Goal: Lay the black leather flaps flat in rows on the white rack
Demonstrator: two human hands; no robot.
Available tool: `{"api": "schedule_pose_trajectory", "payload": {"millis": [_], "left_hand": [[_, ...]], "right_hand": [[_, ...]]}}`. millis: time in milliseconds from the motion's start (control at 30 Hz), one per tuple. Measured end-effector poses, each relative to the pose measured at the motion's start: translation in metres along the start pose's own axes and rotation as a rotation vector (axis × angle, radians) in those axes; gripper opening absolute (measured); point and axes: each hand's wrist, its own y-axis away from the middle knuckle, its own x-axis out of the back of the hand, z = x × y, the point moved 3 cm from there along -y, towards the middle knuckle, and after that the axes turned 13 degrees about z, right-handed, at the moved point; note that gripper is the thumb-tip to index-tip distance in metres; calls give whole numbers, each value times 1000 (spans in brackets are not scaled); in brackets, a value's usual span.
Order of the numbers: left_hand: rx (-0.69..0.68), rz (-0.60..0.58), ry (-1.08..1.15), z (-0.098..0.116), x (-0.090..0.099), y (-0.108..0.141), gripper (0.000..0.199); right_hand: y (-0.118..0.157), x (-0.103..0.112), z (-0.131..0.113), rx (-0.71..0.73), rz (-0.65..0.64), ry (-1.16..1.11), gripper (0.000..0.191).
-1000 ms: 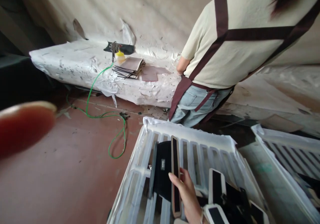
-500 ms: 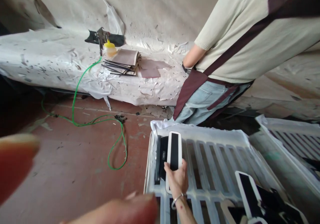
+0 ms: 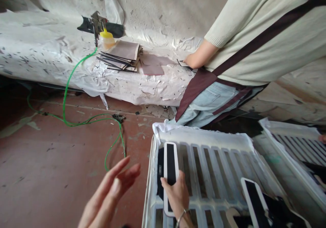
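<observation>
My left hand is raised over the red floor at the lower middle, its fingers apart and nothing held. My right hand, with a metal bracelet at the wrist, grips a long white-rimmed frame with a black centre. That frame lies over the left end of a slotted translucent tray. A black piece with a small label shows just left of the frame, partly covered by it. Another white-rimmed piece rests on dark pieces at the tray's lower right.
A person in a maroon apron stands at a covered bench. On it are a spray gun, a yellow-capped bottle and stacked sheets. A green hose trails onto the floor. A second slotted tray is at right.
My left hand has moved from the near left edge toward the tray and shows fully. My right hand and the frame sit slightly lower and further left. The person's hand now holds a thin sheet.
</observation>
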Motion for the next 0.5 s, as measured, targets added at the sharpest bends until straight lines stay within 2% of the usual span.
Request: {"api": "schedule_pose_trajectory", "payload": {"millis": [67, 133, 233, 300, 400, 500], "left_hand": [[160, -109, 141, -2, -39, -1, 55], [187, -185, 131, -12, -79, 0, 52], [-4, -203, -63, -32, -127, -2, 49], [-152, -229, -228, -44, -151, -6, 46], [-320, -298, -447, -54, -174, -11, 52], [-483, -340, -575, -58, -184, -9, 55]], "right_hand": [[-1, -15, 0, -19, 25, -30, 75], [-2, -32, -2, -13, 44, -59, 77], [-3, -52, -4, 81, 4, -85, 69], [-5, -58, -2, 145, 2, -60, 61], [-7, -56, 4, 221, -7, 39, 52], [-9, -53, 8, 321, -28, 186, 47]]}}
